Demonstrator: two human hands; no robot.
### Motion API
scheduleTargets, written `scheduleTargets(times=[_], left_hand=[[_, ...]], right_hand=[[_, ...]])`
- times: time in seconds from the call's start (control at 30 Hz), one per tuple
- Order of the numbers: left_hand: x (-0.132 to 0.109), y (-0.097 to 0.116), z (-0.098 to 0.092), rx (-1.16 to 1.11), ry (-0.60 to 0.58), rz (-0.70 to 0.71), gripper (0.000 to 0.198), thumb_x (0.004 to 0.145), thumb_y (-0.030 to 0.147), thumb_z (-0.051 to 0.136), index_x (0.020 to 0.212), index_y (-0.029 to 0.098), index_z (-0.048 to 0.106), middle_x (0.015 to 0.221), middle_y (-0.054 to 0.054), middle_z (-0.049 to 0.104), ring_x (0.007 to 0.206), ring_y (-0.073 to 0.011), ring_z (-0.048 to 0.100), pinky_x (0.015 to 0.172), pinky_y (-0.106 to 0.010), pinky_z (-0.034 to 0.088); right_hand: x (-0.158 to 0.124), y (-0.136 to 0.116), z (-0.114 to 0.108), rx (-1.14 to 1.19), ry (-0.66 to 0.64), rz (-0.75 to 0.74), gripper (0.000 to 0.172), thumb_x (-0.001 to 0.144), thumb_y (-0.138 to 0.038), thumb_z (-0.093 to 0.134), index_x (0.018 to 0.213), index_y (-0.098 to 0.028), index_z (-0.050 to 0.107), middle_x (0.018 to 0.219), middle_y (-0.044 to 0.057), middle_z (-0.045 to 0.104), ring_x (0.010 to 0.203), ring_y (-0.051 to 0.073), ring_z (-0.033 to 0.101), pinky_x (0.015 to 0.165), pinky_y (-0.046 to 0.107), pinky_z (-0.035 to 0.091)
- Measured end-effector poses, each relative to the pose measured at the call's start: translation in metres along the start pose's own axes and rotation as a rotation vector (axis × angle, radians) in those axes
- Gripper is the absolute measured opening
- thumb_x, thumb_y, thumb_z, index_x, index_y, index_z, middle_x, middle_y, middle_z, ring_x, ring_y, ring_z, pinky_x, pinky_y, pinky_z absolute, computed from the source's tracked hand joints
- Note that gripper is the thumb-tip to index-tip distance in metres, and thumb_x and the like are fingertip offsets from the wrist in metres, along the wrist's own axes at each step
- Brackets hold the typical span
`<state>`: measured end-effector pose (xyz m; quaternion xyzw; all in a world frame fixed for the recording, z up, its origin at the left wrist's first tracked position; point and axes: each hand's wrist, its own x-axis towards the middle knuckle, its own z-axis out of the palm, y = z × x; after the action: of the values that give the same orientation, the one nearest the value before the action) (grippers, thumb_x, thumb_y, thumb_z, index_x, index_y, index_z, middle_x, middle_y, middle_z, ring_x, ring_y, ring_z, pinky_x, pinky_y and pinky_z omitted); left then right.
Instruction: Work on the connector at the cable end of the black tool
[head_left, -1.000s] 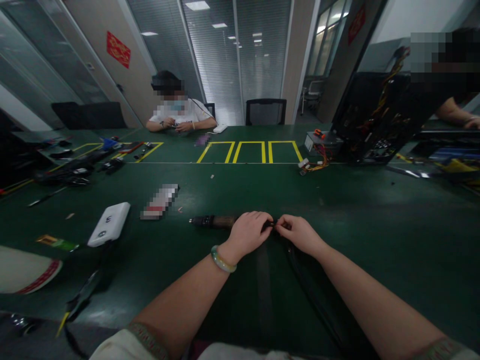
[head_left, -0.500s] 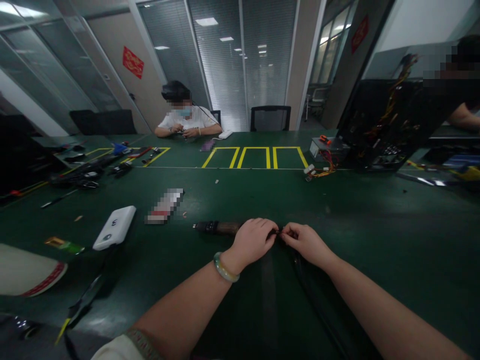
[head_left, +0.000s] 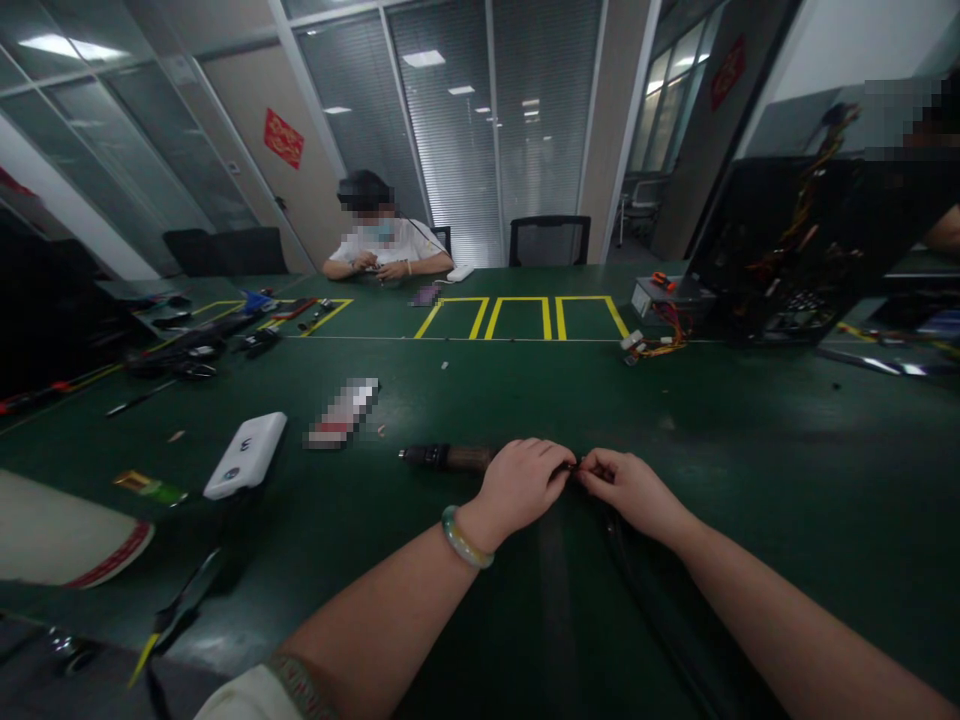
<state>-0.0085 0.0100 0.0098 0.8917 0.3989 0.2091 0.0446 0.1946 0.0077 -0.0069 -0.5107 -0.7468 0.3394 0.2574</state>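
Observation:
My left hand (head_left: pixel 523 483) is closed over the right end of a dark cylindrical tool (head_left: pixel 448 457) that lies on the green table (head_left: pixel 750 470). A green bangle (head_left: pixel 466 538) circles that wrist. My right hand (head_left: pixel 631 489) pinches a small dark part right next to the left fingertips; what it is stays too small to name. A black cable (head_left: pixel 660 610) runs from under the right hand back toward me.
A white box (head_left: pixel 247 455) and a blurred flat item (head_left: pixel 343 413) lie to the left. Yellow tape rectangles (head_left: pixel 521 317) mark the far table. A seated person (head_left: pixel 384 243) works across it. An open computer case (head_left: pixel 795 250) with coloured wires stands at the right, beside another person's arm.
Both hands have kept their pinch at the tool's end. The camera has tilted up and turned a little left, so the whole scene sits lower and further right.

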Motion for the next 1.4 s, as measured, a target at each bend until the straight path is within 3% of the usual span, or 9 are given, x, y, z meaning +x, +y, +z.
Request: scheduleTargets(times=[1.4], left_hand=[[0.0003,-0.0018,0.0003,-0.007,0.007,0.012,0.011,0.091,0.023,0.056,0.102,0.023,0.060,0.101,0.000,0.064,0.095,-0.0185,0.058,0.084,-0.034,0.045]], right_hand=[[0.0017,0.0053,0.0021,-0.004,-0.009,-0.009,0.019,0.089,-0.036,0.056,0.082,-0.021,0.064,0.069,-0.002,0.064,0.062,0.014,0.056,0.056,0.024,0.037]])
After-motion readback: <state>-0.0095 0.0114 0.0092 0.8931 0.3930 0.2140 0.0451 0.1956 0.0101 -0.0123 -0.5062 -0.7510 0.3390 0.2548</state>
